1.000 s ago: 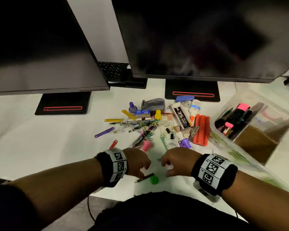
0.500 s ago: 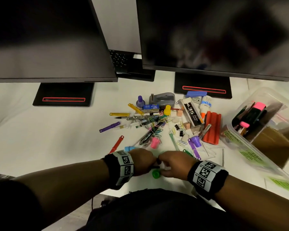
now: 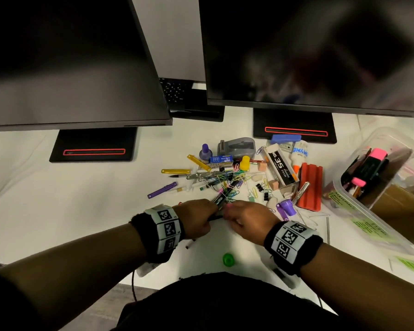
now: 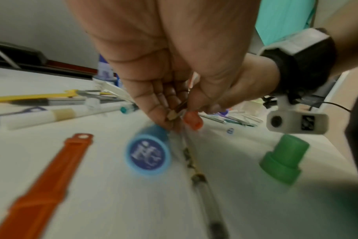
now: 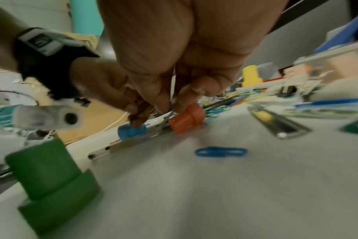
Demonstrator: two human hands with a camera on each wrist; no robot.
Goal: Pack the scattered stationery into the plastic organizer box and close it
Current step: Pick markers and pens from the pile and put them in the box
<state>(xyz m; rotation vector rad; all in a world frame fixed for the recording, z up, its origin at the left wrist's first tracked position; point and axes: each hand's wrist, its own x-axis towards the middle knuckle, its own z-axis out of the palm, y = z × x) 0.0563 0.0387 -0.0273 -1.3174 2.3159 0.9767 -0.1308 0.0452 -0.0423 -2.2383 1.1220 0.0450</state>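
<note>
This is an office desk. Two wide black computer monitors (image 3: 65,58) stand side by side along the far edge of a white desk (image 3: 58,199), each on a flat black base with a red-outlined slot (image 3: 93,152). A black keyboard (image 3: 175,89) shows in the gap between the screens. Stationery lies strewn over the middle of the desk: coloured paper clips (image 3: 232,187), a grey tape dispenser (image 3: 239,146), a long box of staples (image 3: 281,167), and a clear plastic organizer box (image 3: 378,199) at the right edge.
</note>
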